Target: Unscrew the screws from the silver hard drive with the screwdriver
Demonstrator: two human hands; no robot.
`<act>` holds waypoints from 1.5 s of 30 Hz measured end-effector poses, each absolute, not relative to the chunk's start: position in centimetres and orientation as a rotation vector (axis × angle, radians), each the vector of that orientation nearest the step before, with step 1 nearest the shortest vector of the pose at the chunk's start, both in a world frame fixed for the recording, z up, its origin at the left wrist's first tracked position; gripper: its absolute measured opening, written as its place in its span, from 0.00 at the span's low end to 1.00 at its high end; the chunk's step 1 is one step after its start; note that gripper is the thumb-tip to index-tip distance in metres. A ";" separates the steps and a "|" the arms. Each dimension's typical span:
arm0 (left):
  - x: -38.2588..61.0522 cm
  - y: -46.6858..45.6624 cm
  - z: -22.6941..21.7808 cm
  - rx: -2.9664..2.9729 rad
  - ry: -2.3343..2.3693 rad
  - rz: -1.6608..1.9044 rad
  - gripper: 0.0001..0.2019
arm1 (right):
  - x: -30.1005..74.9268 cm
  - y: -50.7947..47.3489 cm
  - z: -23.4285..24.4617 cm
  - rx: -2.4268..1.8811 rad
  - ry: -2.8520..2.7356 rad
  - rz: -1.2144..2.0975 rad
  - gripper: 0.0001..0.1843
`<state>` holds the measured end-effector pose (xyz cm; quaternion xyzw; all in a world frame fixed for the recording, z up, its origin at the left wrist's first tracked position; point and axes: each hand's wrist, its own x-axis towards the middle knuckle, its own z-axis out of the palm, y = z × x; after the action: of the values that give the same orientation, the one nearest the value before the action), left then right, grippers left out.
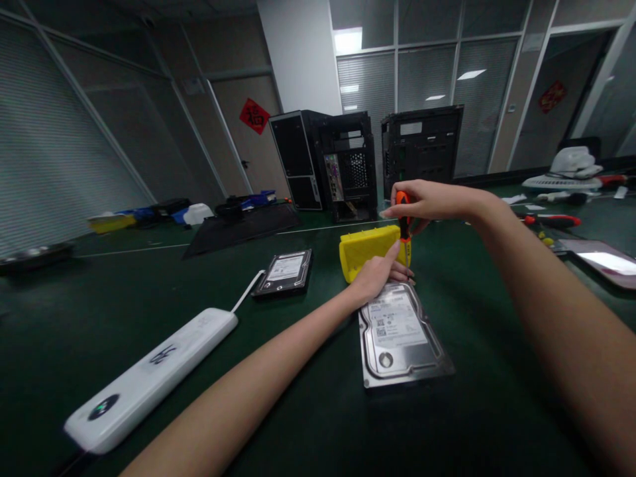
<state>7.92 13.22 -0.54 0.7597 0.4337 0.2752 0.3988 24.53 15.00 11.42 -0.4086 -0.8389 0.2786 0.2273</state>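
A silver hard drive (400,333) lies label-up on the green table in front of me. My right hand (427,200) is closed round the orange handle of a screwdriver (404,225), held upright over the drive's far edge. My left hand (381,273) rests at that far edge, fingers curled beside the screwdriver's lower part, touching the drive. A yellow box (365,248) stands just behind my left hand.
A second hard drive (284,271) lies to the left. A white power bank (149,381) with a cable sits near left. Black computer cases (348,162) stand at the back. Red-handled tools (551,220) and a tablet (606,260) are at right.
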 end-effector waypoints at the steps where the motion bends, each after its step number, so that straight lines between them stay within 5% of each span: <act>1: 7.9 13.3 -0.7 1.944 1.088 0.698 0.37 | 24.6 15.0 11.4 -1.155 -2.285 0.806 0.15; 19: 7.7 13.5 -0.9 2.178 1.159 0.624 0.15 | 25.0 14.7 12.4 -1.125 -2.411 0.621 0.16; 45: 7.5 13.6 -1.2 2.229 1.155 0.582 0.15 | 25.4 14.4 12.7 -1.137 -2.466 0.557 0.19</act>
<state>7.51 13.61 -1.17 0.8307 0.4305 0.2168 0.2787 25.39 14.36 12.69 -0.4033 -0.8744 0.1975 0.1838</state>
